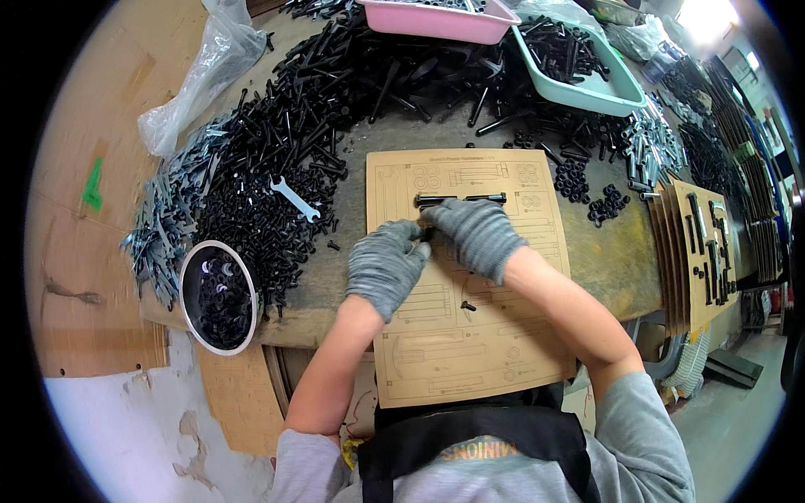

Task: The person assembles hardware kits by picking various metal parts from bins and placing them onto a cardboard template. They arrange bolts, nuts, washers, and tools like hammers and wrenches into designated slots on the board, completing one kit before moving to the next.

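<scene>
A brown cardboard sheet printed with outlines of hardware lies in front of me, its near end over the table's edge. Across its upper part lie black bolts, partly hidden by my fingers. My left hand, in a grey knit glove, has its fingertips pinched together over the sheet. My right hand, gloved alike, bends its fingers down just below the bolts, close to the left fingertips. Something small and dark shows between the hands, too hidden to name. A short black screw lies lower on the sheet.
Black bolts heap up at the back and left, with a small silver wrench on them. A round white-rimmed tub stands left. Pink and mint trays stand behind; filled cardboard sheets lean right.
</scene>
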`<act>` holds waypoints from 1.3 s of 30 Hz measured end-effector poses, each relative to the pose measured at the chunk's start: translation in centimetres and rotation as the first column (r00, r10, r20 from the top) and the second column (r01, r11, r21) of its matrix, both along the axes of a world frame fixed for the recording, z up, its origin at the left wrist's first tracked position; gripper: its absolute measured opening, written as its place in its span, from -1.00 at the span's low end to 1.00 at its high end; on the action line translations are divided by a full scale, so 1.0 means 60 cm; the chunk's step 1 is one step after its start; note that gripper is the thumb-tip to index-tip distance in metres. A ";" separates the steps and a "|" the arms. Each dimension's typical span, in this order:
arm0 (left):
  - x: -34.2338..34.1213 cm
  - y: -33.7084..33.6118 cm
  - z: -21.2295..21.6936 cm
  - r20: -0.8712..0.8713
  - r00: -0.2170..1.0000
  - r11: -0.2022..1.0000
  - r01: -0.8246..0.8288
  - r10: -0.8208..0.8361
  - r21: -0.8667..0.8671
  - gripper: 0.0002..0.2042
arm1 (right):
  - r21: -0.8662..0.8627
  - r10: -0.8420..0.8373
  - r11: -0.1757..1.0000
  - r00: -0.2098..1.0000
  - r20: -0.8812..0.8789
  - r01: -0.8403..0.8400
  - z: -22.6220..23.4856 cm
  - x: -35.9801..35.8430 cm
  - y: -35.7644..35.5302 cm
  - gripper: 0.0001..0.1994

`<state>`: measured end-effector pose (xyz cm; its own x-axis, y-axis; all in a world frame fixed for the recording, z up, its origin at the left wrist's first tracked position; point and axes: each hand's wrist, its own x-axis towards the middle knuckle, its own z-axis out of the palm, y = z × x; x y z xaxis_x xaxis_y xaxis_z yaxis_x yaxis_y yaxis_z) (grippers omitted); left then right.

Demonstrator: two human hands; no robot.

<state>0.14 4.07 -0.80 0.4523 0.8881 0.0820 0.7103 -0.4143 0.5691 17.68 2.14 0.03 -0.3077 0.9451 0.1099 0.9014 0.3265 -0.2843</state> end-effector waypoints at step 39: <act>-0.008 0.032 -0.015 0.052 0.984 0.985 0.171 -0.169 -0.031 -0.60 | -0.159 -0.219 0.965 0.975 -0.037 0.210 0.005 -0.005 0.005 -0.84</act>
